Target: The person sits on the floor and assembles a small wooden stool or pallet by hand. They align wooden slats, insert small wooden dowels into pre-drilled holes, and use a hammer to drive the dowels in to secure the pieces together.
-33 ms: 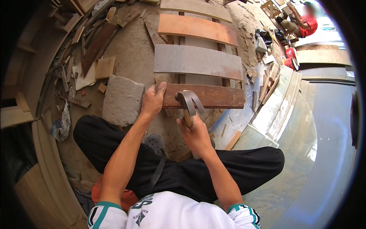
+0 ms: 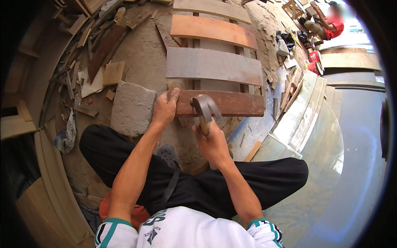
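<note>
My right hand (image 2: 212, 142) is closed round the wooden handle of a claw hammer (image 2: 202, 108). Its metal head is over the nearest board, smeared by motion; whether it touches the wood I cannot tell. That board (image 2: 237, 103) is dark reddish-brown and lies across a slatted wooden frame. My left hand (image 2: 165, 108) grips the board's left end, thumb on top and the other fingers partly hidden. Beyond it lie a grey slat (image 2: 215, 64), an orange-brown slat (image 2: 213, 31) and a pale slat (image 2: 211, 9), with gaps between them. No nail shows under the hammer head.
A pale stone block (image 2: 133, 108) sits left of my left hand. Wood scraps (image 2: 113, 73) litter the ground at the left. Large sheets (image 2: 318, 165) lie to the right. Red cans (image 2: 315, 68) stand farther off, near a person in red (image 2: 336, 29). My bent black-trousered legs (image 2: 264, 180) flank the work.
The hammer head has shifted very slightly and its claw looks more blurred. My left hand keeps its hold on the brown board.
</note>
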Tool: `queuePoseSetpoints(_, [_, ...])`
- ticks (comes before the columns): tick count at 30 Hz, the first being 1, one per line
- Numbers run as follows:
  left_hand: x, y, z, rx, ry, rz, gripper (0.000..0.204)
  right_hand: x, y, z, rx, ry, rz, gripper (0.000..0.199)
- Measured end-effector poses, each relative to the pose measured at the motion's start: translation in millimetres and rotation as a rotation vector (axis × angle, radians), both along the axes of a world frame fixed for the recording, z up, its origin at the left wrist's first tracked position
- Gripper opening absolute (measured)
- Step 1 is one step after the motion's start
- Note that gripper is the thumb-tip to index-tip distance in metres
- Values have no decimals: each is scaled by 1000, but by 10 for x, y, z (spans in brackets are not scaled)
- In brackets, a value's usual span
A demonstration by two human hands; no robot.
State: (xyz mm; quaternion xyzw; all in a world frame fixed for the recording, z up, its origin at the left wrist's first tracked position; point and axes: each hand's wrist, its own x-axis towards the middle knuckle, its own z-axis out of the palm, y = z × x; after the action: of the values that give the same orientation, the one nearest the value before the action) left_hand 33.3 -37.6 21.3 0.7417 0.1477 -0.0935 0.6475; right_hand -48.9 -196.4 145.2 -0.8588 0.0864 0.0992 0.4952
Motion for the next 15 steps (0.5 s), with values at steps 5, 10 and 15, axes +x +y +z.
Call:
queuePoseSetpoints(5, [0,19,29,27,-1,15,52,50,35,263,30,-37,-65,24])
queuePoseSetpoints(10, [57,19,79,41,61,4,50,116,-63,-142,31,168,18,23])
queuePoseSetpoints(15, [2,27,82,26,39,10,50,40,-29,199,47,-146,-29,20])
